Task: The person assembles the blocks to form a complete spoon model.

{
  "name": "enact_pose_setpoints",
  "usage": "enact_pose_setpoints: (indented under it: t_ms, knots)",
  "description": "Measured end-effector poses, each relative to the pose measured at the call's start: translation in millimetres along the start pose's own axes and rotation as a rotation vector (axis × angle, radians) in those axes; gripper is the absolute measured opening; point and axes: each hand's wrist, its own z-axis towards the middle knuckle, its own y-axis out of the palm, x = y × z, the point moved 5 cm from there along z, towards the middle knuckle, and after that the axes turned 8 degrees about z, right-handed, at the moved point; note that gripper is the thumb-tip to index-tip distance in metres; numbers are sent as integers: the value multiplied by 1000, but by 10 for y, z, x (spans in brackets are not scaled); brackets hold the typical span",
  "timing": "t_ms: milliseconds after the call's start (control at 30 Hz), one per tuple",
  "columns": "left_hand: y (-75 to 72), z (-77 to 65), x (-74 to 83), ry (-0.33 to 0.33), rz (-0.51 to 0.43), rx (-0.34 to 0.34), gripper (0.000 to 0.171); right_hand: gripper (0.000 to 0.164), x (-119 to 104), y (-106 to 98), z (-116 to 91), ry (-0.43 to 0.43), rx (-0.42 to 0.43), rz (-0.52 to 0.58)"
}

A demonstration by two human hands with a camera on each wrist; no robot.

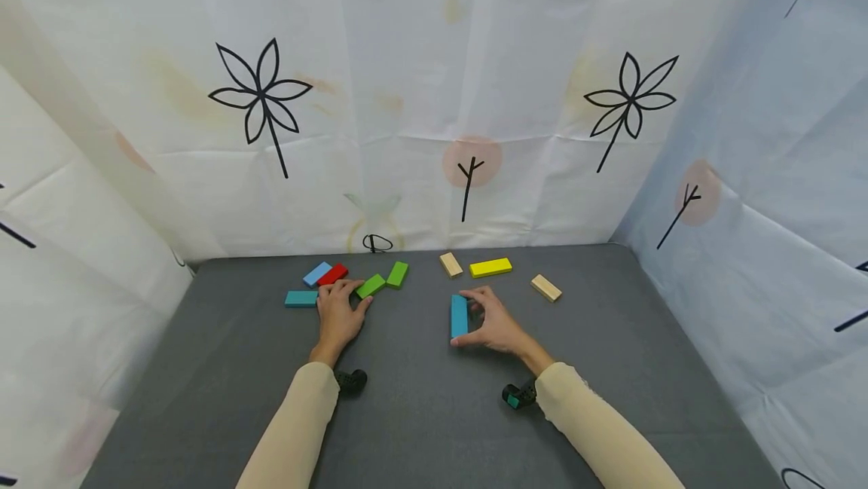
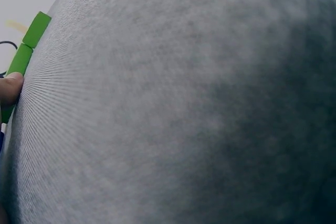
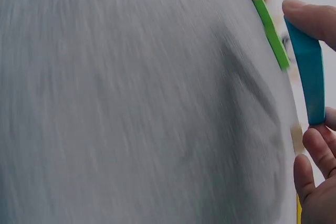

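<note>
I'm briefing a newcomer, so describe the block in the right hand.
Over the grey table, find the right hand. It grips the blue block by its two ends. Unlike the yellow block and two wooden blocks nearby, it is blue.

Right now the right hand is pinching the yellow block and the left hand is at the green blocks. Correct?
Not quite: the block pinched in the right hand is blue; the head view shows it. The yellow block lies on the table. The left hand is at the green blocks, as you say.
</note>
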Motion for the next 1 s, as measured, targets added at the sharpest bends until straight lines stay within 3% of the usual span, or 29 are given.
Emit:
enact_pose_setpoints:
  t_ms: [200,367,1000]
  knots:
    - [3,-6,5,0,1,4,39,93,-90,303,80,-28,-82,18]
    - [10,-4,2,-9,8,-5,39,94,-121,441,117,-42,-112,-11]
    - [15,0,10,-10,13,-2,39,99,-42,533,96,-55,-95,-149]
